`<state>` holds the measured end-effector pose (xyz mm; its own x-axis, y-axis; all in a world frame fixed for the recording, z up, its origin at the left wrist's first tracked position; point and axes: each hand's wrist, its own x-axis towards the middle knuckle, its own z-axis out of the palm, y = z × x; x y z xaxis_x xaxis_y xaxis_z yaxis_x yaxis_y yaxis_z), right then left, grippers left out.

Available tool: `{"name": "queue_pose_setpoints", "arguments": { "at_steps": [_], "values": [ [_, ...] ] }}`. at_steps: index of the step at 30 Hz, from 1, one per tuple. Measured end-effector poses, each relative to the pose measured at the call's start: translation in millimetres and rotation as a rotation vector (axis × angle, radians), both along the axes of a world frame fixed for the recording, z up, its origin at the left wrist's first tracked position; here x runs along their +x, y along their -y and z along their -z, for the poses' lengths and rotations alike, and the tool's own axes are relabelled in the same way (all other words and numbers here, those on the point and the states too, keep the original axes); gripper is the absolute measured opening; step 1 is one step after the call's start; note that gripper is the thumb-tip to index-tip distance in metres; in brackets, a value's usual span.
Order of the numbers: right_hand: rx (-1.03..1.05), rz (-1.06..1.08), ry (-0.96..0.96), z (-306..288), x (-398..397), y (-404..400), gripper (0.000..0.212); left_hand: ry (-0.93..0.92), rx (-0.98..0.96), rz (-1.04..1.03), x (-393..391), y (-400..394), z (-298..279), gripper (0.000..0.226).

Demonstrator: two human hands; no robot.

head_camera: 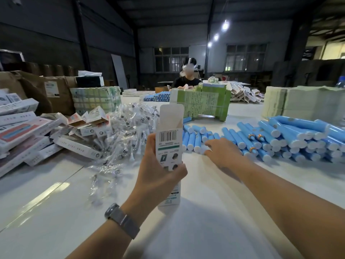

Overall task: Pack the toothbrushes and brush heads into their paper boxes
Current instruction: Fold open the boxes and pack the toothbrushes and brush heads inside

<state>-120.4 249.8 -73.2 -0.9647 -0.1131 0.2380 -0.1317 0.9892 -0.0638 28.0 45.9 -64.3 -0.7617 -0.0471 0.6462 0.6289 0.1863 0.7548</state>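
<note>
**packer_42:** Holding the paper box (169, 146) upright in the left hand (158, 171) at centre frame, fingers wrapped round its middle, top flap standing open. The right hand (222, 152) is just right of centre, fingers spread and loosely bent on the near edge of the blue toothbrush handles (270, 139). It's touching one, not gripping it as far as I can see. So I'd call this the grab-a-handle step.

**glue_flap:** Agreed. Next move probably needs one handle pinched out of that pile without rolling the rest, then lined up with the open mouth. What about brush heads?

**packer_42:** Bagged brush heads (128, 131) sit left of centre, but too glary to count. Can't see inside the box either, and its lower end is behind the wrist.
</note>
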Motion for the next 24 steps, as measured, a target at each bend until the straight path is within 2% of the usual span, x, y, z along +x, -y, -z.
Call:
{"name": "queue_pose_setpoints", "arguments": {
  "at_steps": [4,10,20,24],
  "values": [
    [0.015,-0.028,-0.108,-2,1,1,0.031,-0.013,0.013,0.007,-2,2,-1,0.067],
    [0.205,0.073,-0.058,-5,-3,1,0.016,-0.017,-0.01,0.016,-1,1,0,0.065],
    [0.101,0.056,-0.199,-12,29,-8,0.011,0.01,-0.002,0.024,0,1,2,0.062],
    [0.072,0.138,-0.018,-22,31,-8,0.014,0.012,-0.003,0.01,0,-1,3,0.064]
  ]
}}
